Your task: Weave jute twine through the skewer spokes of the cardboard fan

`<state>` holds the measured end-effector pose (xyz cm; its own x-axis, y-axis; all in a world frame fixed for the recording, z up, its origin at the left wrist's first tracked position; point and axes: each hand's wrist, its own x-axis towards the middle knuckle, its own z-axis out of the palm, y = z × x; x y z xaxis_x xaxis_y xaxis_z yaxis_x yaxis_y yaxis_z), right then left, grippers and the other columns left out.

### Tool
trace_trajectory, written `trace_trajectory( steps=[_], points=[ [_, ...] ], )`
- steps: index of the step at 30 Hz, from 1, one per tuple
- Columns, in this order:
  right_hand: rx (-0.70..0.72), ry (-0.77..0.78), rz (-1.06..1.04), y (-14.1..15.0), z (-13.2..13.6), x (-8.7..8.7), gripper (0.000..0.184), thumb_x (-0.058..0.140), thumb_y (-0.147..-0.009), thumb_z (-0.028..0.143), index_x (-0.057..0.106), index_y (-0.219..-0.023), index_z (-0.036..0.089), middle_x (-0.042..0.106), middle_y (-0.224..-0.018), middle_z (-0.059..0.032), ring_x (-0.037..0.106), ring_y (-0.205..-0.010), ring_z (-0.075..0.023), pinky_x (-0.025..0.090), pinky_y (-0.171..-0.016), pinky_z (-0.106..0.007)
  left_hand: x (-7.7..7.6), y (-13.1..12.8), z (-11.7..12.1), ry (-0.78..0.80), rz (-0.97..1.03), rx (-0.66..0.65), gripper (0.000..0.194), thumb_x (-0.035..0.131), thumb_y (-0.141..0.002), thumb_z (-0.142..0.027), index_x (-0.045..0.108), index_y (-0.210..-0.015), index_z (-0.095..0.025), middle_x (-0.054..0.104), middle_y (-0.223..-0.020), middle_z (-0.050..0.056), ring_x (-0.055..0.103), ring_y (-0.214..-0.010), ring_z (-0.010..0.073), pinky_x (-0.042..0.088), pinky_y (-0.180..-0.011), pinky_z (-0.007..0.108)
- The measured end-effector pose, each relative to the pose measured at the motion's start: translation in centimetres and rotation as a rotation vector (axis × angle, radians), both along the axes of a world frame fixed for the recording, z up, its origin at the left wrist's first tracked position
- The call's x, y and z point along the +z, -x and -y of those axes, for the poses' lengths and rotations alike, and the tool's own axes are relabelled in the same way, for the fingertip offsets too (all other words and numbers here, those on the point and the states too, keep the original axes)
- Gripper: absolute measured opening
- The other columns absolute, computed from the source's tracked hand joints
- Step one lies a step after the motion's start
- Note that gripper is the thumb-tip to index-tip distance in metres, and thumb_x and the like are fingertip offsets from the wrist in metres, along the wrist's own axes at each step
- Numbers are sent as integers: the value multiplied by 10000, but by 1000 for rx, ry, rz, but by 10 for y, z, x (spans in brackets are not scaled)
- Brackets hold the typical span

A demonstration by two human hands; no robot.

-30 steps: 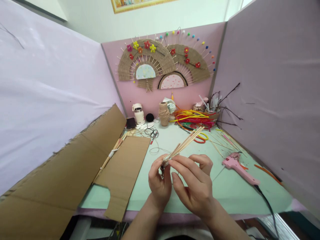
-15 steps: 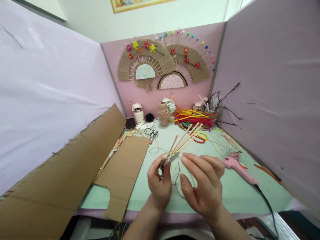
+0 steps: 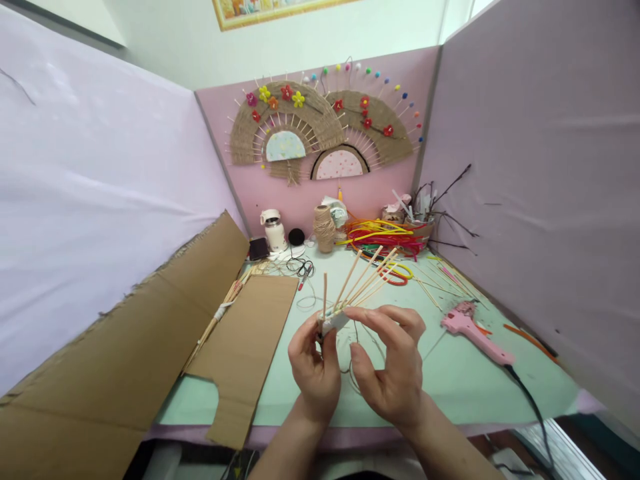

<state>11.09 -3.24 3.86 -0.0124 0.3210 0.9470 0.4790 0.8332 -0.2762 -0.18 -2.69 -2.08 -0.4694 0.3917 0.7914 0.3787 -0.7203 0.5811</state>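
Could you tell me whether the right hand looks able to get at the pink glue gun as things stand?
Probably yes: the right hand is beside the pink glue gun, with nothing bulky between, though its fingertips are at the piece with sticks.

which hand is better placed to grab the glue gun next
Right, I'd say: the right hand is nearer the glue gun, with only a fingertip at the small fan's edge, while the left hand pinches its base.

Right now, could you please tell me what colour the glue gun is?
The glue gun is pink, clearest in the head view.
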Motion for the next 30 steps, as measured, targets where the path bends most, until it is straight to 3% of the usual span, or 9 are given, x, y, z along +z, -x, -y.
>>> trace_trajectory(
  steps=[22,27,30],
  points=[
    [59,103,-86,1,-6,-5,508,583,-812,138,454,-1298,212,632,-1083,-86,514,-1024,-268,418,-876,-484,8,-4,-1,52,93,-1,354,659,-854,-180,518,-1178,-212,657,-1060,82,692,-952,164,574,-788,261],
    [93,85,-303,-1,-12,-7,472,595,-806,152,490,-1262,214,573,-1106,-92,535,-1030,-257,435,-895,-477,15,-2,-4,113,225,-43,331,669,-855,-231,521,-1151,-225,652,-1086,79,675,-965,163,549,-796,257],
    [66,185,-430,-3,-23,-11,298,635,-807,166,531,-1082,215,529,-981,-43,521,-923,-203,437,-842,-398,22,2,-11,151,371,-102,368,681,-848,-258,504,-1171,-257,624,-1154,63,641,-1038,156,514,-881,269]
  ],
)
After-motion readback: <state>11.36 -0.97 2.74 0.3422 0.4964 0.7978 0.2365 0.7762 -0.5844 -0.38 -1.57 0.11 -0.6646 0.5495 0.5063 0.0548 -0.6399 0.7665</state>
